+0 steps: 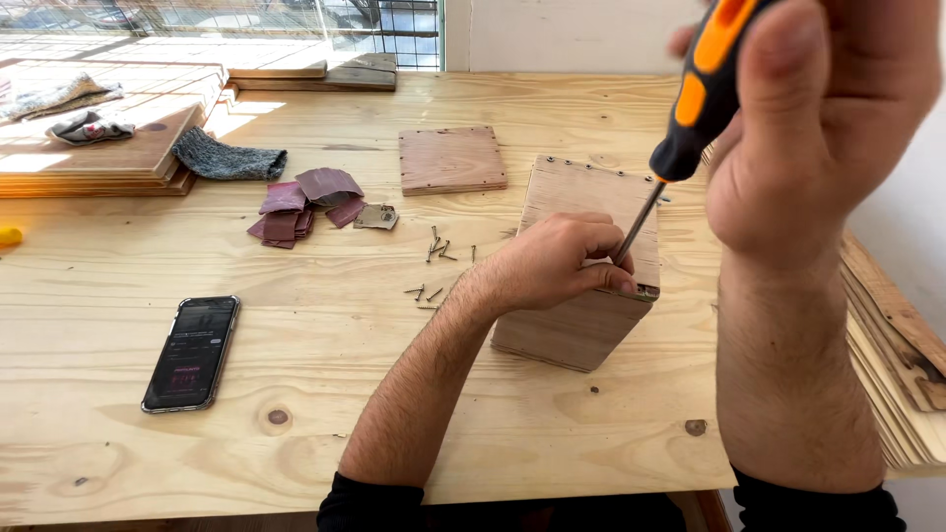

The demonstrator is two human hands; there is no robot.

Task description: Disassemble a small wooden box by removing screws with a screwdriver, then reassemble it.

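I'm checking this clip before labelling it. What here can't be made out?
Head view:
- Screwdriver tip and any screw: hidden behind the left hand on the wooden box.
- Right hand: cut off by the top edge.
- Box interior: closed.
- Phone screen: too small.
- Loose screws: count unclear.

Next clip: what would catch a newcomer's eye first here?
At top right, the right hand grips an orange-and-black screwdriver, its tip at the top edge of a small plywood box. The left hand steadies that box. Loose dark screws lie scattered left of it, a black smartphone farther left.
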